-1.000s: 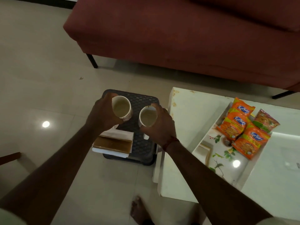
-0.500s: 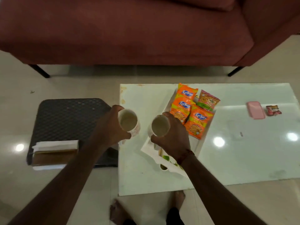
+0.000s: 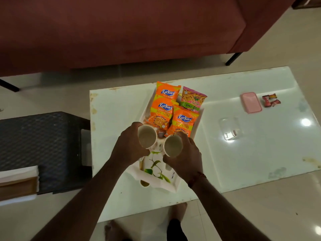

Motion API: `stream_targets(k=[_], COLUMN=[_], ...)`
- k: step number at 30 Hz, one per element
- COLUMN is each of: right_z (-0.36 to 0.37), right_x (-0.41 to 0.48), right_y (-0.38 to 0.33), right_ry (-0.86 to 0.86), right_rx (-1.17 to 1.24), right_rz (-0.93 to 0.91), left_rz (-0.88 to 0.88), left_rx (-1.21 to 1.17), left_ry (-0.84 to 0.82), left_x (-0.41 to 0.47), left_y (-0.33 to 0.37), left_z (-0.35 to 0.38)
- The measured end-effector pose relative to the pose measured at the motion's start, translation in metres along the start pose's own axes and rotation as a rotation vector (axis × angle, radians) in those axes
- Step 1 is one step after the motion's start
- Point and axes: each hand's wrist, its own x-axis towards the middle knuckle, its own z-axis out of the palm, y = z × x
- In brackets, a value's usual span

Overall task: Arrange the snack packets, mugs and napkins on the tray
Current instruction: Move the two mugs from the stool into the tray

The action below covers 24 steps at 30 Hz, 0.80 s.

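Observation:
A white tray (image 3: 156, 181) with a green leaf print lies on the white table (image 3: 225, 153). Several snack packets (image 3: 175, 108), mostly orange, fill its far half. My left hand (image 3: 129, 146) grips a pale mug (image 3: 147, 136) and my right hand (image 3: 186, 157) grips a second mug (image 3: 172, 147). Both mugs are held side by side over the middle of the tray, just in front of the packets. A stack of white napkins (image 3: 18, 173) with a brown holder sits on the dark stool (image 3: 43, 145) at the left.
A pink box (image 3: 251, 102) and small red sweets (image 3: 271, 100) lie at the table's far right; a clear plastic piece (image 3: 230, 128) lies mid-table. A maroon sofa (image 3: 139, 32) stands behind. My bare feet (image 3: 114, 230) show at the table's near edge.
Both hands carried the mugs from above the stool rightward across the table's edge to over the tray. The view swung right with them.

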Motion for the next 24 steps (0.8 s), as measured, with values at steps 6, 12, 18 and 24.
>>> stream_targets(k=[6,12,18,24], right_z=[0.015,0.026,0.029,0.033], right_x=[0.001,0.004,0.012,0.017], right_y=[0.015,0.022,0.022,0.018], right_ry=[-0.003,0.010,0.029,0.064], right_rx=[0.032,0.064,0.064,0.063], right_rz=[0.039,0.073,0.069,0.080], left_rz=[0.035,0.048,0.050,0.045], left_rx=[0.025,0.051,0.066,0.067], left_ry=[-0.001,0.003,0.014,-0.001], left_x=[0.017,0.029,0.036,0.040], left_y=[0.005,0.005,0.005,0.007], left_z=[0.022,0.033,0.037,0.035])
